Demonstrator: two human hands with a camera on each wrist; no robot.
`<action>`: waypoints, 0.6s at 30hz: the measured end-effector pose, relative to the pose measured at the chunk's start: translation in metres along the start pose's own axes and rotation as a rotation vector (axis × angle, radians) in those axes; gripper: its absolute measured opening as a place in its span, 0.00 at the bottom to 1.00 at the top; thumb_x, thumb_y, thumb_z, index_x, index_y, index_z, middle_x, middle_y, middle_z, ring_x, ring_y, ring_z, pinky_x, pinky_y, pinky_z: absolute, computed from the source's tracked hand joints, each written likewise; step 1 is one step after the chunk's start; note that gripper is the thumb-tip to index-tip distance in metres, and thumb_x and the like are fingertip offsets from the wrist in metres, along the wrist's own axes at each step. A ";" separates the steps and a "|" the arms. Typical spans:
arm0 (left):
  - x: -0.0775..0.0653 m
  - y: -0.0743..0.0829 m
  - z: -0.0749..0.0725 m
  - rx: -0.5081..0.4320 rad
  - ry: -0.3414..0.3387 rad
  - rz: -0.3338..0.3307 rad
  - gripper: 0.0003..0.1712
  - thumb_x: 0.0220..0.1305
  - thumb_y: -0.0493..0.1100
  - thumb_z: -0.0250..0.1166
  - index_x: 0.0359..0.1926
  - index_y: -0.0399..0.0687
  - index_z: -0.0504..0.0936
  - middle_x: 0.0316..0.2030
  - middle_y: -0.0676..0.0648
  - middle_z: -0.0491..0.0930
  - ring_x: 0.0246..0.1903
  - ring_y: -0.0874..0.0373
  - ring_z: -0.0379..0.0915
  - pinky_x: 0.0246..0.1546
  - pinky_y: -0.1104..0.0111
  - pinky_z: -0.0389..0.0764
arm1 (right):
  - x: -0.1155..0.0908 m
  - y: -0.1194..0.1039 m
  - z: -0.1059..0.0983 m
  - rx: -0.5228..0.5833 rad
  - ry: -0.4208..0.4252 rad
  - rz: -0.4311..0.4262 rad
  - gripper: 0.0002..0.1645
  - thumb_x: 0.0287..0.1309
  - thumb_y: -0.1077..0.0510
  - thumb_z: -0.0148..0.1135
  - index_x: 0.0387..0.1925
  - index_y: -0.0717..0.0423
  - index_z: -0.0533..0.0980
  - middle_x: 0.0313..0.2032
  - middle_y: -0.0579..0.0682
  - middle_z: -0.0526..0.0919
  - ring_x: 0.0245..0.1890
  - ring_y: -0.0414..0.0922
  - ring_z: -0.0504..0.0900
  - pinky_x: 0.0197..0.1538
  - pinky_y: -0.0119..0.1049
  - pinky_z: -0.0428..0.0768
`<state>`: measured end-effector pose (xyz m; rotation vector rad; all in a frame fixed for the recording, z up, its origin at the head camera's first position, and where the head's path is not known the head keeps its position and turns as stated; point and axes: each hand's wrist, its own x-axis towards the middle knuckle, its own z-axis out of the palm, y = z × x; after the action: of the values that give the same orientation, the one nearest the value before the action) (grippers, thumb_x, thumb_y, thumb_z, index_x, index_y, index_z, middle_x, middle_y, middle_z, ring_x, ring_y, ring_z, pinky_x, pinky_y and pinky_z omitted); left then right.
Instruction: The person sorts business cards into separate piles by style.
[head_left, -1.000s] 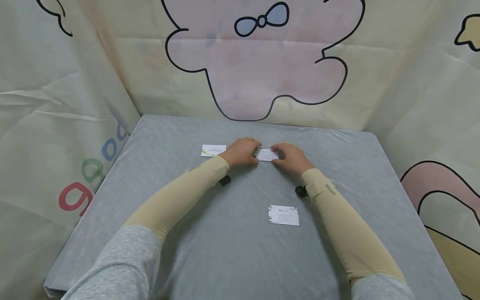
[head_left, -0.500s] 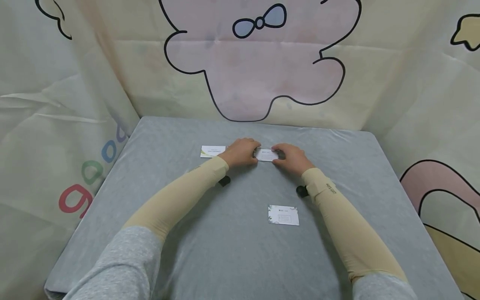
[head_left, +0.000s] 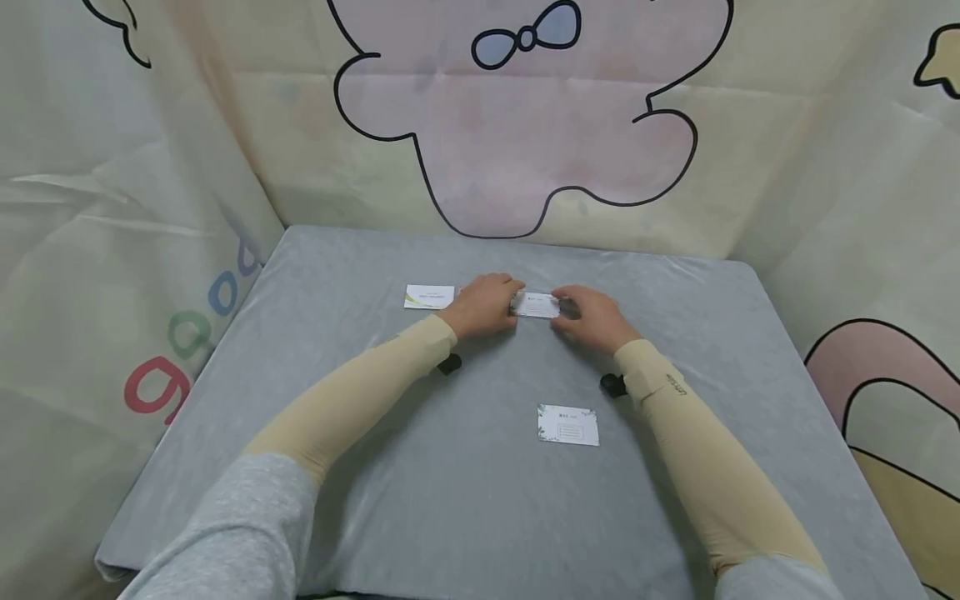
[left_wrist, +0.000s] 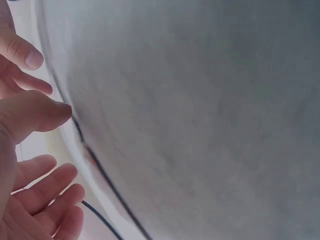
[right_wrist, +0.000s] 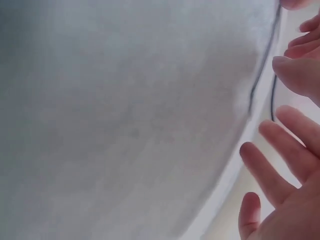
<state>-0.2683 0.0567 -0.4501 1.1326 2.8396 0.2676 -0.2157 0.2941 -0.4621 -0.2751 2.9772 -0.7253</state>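
Note:
Three small printed white cards lie on the grey cloth. My left hand (head_left: pixel 483 303) is at the left end of the middle card (head_left: pixel 537 305), thumb by its near edge and index finger by its far edge. At the right end of that card, my right hand (head_left: pixel 594 318) has thumb and fingers spread apart, fingertips right at the edge. In both wrist views the fingers of the left hand (left_wrist: pixel 42 195) and right hand (right_wrist: pixel 290 180) are loosely bent, with a gap to the thumb. Just left of the left hand lies another card (head_left: pixel 429 297), partly hidden behind it.
A third card (head_left: pixel 567 425) with leaf corners lies nearer me, between the forearms. Grey cloth covers the table (head_left: pixel 442 492). Printed curtains (head_left: pixel 510 167) stand behind the table and along both sides.
My right hand has drawn slightly to the right, showing more of the middle card's right end. The left hand and the cards stay put; the view shifts slightly.

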 end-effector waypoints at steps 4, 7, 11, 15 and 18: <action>-0.018 0.017 -0.002 -0.024 -0.003 0.036 0.38 0.63 0.53 0.68 0.71 0.47 0.70 0.64 0.47 0.76 0.64 0.52 0.72 0.67 0.57 0.72 | -0.028 -0.004 -0.007 -0.040 -0.004 -0.061 0.34 0.60 0.44 0.69 0.65 0.50 0.74 0.65 0.55 0.77 0.67 0.56 0.73 0.69 0.61 0.64; -0.038 0.042 -0.003 -0.071 -0.054 0.091 0.40 0.63 0.56 0.68 0.72 0.46 0.68 0.65 0.48 0.76 0.66 0.54 0.71 0.68 0.61 0.71 | -0.058 -0.007 -0.010 -0.067 -0.005 -0.107 0.34 0.59 0.44 0.70 0.64 0.50 0.75 0.62 0.53 0.80 0.63 0.55 0.77 0.65 0.62 0.67; -0.066 0.078 -0.005 -0.098 -0.115 0.165 0.43 0.61 0.59 0.69 0.72 0.46 0.68 0.65 0.49 0.76 0.64 0.57 0.72 0.67 0.63 0.71 | -0.100 -0.013 -0.009 -0.103 -0.005 -0.148 0.34 0.56 0.41 0.72 0.62 0.50 0.78 0.59 0.51 0.83 0.61 0.53 0.79 0.61 0.62 0.68; -0.093 0.102 -0.002 -0.087 -0.146 0.184 0.45 0.58 0.62 0.72 0.70 0.47 0.71 0.62 0.50 0.78 0.61 0.58 0.74 0.66 0.64 0.72 | -0.137 -0.020 -0.003 -0.102 -0.030 -0.158 0.37 0.52 0.38 0.74 0.61 0.49 0.79 0.58 0.48 0.84 0.61 0.51 0.80 0.55 0.56 0.64; -0.107 0.113 0.005 -0.084 -0.158 0.184 0.45 0.56 0.62 0.73 0.69 0.46 0.72 0.60 0.50 0.80 0.59 0.58 0.76 0.64 0.65 0.74 | -0.159 -0.024 0.001 -0.071 -0.043 -0.141 0.41 0.47 0.37 0.77 0.61 0.48 0.79 0.57 0.46 0.84 0.59 0.49 0.80 0.52 0.51 0.59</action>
<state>-0.1134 0.0642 -0.4334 1.3351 2.5678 0.2906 -0.0562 0.3025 -0.4481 -0.5031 2.9702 -0.6178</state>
